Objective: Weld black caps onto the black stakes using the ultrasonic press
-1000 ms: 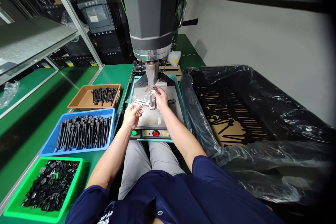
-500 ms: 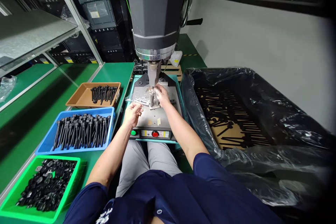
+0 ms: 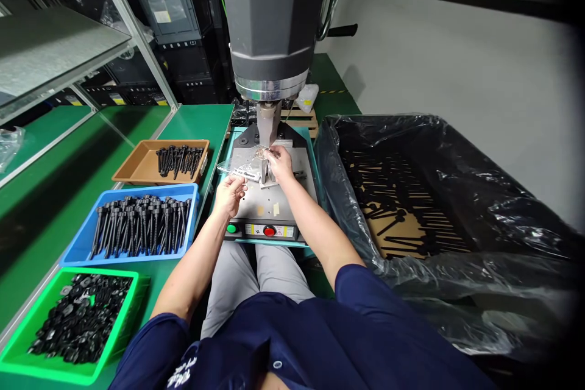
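My right hand (image 3: 280,164) is closed in a pinch on a crumpled clear plastic bag (image 3: 242,167), just under the metal tool head (image 3: 267,122) of a press-like machine. Small brownish bits show at its fingertips, too fine to name. The bag spreads leftward over the steel work plate (image 3: 256,210). Near the plate's left edge is my left hand (image 3: 230,196), its fingers curled and thumb pressed to them; a tiny pale thing shows at the tips. A small metal fixture (image 3: 269,178) stands below the right fingers, partly hidden by them.
On the left bench sit a brown tray (image 3: 132,161) and a blue tray (image 3: 68,250) of black screw-like parts, and a green bin (image 3: 130,311) of small black pieces. A green button (image 3: 231,228) and a red button (image 3: 269,231) front the machine. Right stands a bag-lined box (image 3: 379,119).
The right fingers have shifted slightly left at the bag, which looks a little more bunched. My left hand stays nearly in place. The whole view has tilted slightly.
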A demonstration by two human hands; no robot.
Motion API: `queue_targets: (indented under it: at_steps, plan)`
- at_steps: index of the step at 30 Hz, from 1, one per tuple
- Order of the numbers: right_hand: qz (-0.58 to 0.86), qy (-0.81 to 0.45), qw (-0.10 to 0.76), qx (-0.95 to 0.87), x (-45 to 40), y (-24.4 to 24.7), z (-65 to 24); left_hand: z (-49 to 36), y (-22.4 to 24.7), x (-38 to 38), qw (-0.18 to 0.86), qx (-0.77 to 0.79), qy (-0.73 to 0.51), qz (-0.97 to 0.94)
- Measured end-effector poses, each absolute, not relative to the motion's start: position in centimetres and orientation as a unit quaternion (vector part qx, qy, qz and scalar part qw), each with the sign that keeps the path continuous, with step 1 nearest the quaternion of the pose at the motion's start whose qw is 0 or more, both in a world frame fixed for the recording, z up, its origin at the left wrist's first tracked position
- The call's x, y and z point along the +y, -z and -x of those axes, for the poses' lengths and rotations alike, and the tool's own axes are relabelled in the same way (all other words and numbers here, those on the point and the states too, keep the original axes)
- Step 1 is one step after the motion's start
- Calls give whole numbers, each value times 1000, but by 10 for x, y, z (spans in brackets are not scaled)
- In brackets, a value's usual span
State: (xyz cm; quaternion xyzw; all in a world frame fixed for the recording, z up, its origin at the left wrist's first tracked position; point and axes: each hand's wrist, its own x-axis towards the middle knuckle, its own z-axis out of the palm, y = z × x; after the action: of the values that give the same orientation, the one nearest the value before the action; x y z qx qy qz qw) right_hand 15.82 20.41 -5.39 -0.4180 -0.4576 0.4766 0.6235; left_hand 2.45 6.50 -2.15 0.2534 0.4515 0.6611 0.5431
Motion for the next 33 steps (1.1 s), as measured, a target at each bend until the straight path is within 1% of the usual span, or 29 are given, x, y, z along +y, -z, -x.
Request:
queue_targets:
  at_steps: [3, 6, 9, 11, 14, 18, 23, 25, 29, 33]
  plan:
    - [419, -482, 622, -453, 199, 53, -157, -26, 21, 65, 546, 448, -659, -258]
    - [377, -542, 609, -439, 197, 51, -165, -26, 21, 67, 545, 447, -657, -268]
    - [337, -618, 605, -371, 195, 51, -180, -25, 21, 72, 540, 451, -656, -273]
    - [324, -645, 608, -329, 192, 53, -193, -24, 22, 77, 534, 457, -656, -273]
    - [300, -663, 606, -321, 186, 56, -208, -23, 22, 85, 524, 473, -654, -273]
    - [321, -702, 574, -272, 187, 53, -213, -22, 23, 95, 518, 485, -643, -288]
    - [408, -707, 548, -183, 218, 29, -207, -21, 20, 118, 514, 487, -629, -321]
    - [405, -703, 555, -184, 228, 18, -207, -18, 15, 131, 513, 487, -621, -339]
    - [352, -713, 576, -190, 236, 5, -210, -11, 2, 151, 511, 459, -620, -380]
    - [352, -739, 543, -188, 245, 1, -213, -9, -9, 158, 513, 441, -606, -418]
